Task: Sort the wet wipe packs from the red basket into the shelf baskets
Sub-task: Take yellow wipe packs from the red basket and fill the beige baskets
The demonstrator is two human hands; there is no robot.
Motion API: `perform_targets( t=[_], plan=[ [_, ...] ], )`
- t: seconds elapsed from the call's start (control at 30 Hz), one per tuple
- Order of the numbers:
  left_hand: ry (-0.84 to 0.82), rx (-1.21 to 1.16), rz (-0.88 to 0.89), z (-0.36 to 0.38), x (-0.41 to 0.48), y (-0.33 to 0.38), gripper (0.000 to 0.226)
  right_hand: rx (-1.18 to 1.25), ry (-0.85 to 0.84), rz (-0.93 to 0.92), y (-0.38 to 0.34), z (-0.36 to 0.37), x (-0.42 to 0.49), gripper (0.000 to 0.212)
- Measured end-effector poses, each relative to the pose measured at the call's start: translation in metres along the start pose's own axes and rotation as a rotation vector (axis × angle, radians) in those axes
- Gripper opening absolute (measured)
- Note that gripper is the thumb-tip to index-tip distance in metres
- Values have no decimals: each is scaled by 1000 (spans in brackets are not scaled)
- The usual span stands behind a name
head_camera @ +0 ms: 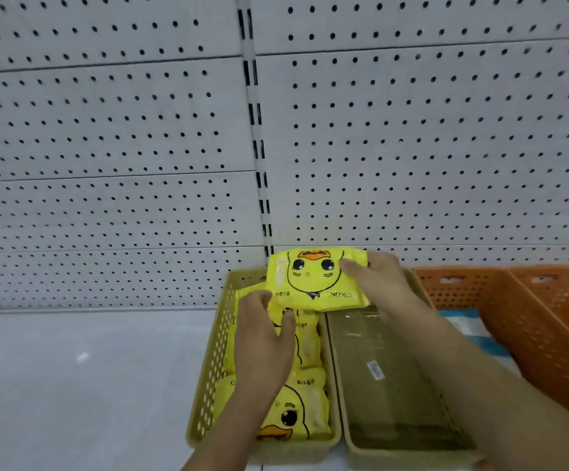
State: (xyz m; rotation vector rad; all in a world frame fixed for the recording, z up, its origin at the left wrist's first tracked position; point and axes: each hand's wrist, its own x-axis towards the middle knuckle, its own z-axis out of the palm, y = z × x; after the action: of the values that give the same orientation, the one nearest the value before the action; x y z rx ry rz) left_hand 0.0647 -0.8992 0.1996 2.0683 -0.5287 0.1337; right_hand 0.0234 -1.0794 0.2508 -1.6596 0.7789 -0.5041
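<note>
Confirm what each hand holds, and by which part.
Right hand pinches the yellow duck pack by its far right corner, over the yellow basket. Left hand lies flat on the packs inside it, gripping nothing.

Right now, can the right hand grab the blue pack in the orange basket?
Probably not yet. The right hand is full, gripping a duck pack. The blue pack lies uncovered beside that arm in the orange basket, so once freed, likely yes.
</note>
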Motion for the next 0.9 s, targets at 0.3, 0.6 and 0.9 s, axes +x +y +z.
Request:
perform_targets(
  t=[0.3, 0.6, 0.9],
  plan=[
    [-492, 570, 97, -7, 41, -40, 68, -594, -87, -185, 11, 87, 15, 36],
    [-757, 685, 128, 1, 58, -63, 73, -1417, -336, -447, 40, 89, -34, 55],
    [-759, 741, 260, -17, 62, -57, 76, -1282, -380, -260, 24, 89, -50, 58]
  ],
)
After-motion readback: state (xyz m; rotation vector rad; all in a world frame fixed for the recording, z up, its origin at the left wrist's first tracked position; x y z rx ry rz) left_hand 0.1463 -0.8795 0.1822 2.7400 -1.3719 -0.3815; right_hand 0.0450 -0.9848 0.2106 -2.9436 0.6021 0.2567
